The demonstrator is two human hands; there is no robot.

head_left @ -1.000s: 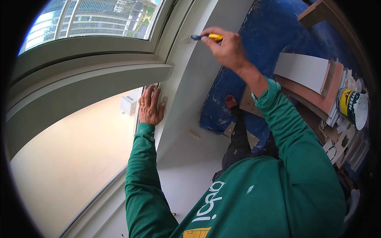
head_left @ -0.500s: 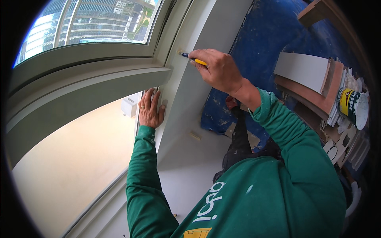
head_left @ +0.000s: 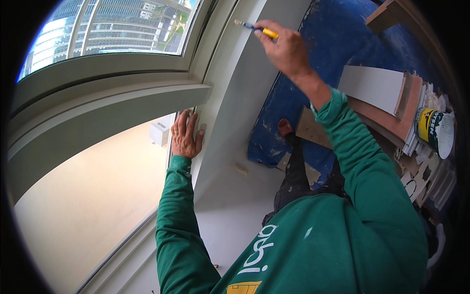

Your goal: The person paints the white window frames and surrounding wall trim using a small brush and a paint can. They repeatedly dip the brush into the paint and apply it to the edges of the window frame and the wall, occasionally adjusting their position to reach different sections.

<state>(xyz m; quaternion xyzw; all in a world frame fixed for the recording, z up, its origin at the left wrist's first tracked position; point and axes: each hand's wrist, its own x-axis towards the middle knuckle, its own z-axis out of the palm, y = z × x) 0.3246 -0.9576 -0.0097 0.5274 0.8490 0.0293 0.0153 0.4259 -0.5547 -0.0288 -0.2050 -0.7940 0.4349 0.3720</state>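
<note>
A small paintbrush [head_left: 268,33] with a yellow and dark blue handle is pinched in the fingers of my right hand [head_left: 290,53]. Its pale tip lies at the upper part of the white window jamb [head_left: 226,61]; whether it touches the surface I cannot tell. My left hand [head_left: 186,137] rests with its fingers laid against the side edge of the lower window opening, just below the end of the crossbar [head_left: 142,105], and holds nothing. The thumb is spread away from the other fingers.
A window sash [head_left: 117,66] is at upper left. Blue sheeting [head_left: 338,36] covers the floor on the right. Stacked boards [head_left: 374,88], a paint bucket [head_left: 435,130] and scraps lie there. A pale strip [head_left: 241,168] rests on the white surface below the jamb.
My right hand has moved up and slightly right with the paintbrush, away from a small brownish spot on the jamb. My left hand has stayed in place.
</note>
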